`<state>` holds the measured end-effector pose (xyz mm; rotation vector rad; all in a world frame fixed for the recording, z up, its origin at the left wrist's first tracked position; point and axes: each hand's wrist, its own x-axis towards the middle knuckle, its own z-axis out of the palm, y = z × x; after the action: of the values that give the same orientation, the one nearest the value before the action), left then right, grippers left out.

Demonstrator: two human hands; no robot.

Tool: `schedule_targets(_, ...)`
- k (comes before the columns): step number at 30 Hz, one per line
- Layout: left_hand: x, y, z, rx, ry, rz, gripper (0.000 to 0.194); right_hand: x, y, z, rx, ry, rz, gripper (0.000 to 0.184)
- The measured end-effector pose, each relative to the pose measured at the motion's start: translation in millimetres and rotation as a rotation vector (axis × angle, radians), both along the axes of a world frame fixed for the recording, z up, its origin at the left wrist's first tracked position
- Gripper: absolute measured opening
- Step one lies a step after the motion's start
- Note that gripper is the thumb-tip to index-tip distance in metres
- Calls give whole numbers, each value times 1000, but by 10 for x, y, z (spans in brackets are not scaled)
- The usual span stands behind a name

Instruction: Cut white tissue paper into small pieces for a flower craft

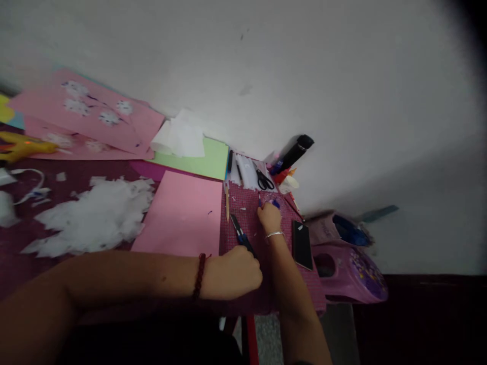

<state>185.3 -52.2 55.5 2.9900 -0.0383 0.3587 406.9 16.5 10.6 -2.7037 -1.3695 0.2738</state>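
My right hand (pixel 270 219) is closed at the right part of the table, its fingers pinched around a thin dark-blue stick (pixel 259 199), maybe a brush or pen. Just beyond it sits a small patch of blue-purple (pixel 275 203), perhaps paint. My left hand (pixel 238 274) is a fist near the table's front edge, and whatever it holds, if anything, is hidden. A box cutter (pixel 239 230) lies right above that fist. To its left rests a pink sheet (pixel 186 213) with one small dark mark. A wooden pencil (pixel 227 204) lies along the sheet's right edge.
Black scissors (pixel 264 180) and a dark phone (pixel 302 244) lie around my right hand; a black bottle (pixel 292 154) stands behind. At left are a heap of white paper pieces (pixel 95 215), a yellow glue gun (pixel 28 146) and pink flower pictures (pixel 110 134). A pink stool (pixel 352 274) stands right.
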Motion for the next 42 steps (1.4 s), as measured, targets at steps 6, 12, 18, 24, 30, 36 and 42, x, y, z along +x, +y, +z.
schedule_targets(6, -535, -28, 85, -191, -11, 16, 13, -130, -157, 21, 79, 19, 83, 34)
schedule_targets(12, -1313, 303, -466, -286, -228, 381, 27, 63, -423, 44, 172, 50, 158, 32)
schedule_targets(18, -1854, 330, -789, -267, -426, 612, 28, 446, -444, 169, 278, 40, 175, 29)
schedule_targets(24, -1940, 242, -816, -279, -449, 761, 27, 150, -255, 198, 322, 114, 321, 20)
schedule_targets(30, -1855, 201, -822, -338, -337, 733, 32, -400, -231, 154, 287, 235, 490, 18)
schedule_targets(36, -1930, 272, -739, -342, -299, 721, 31, -575, -394, 45, 234, 336, 538, 14)
schedule_targets(42, -2001, 267, -721, -377, -229, 650, 29, -557, -394, -66, 324, 416, 407, 5)
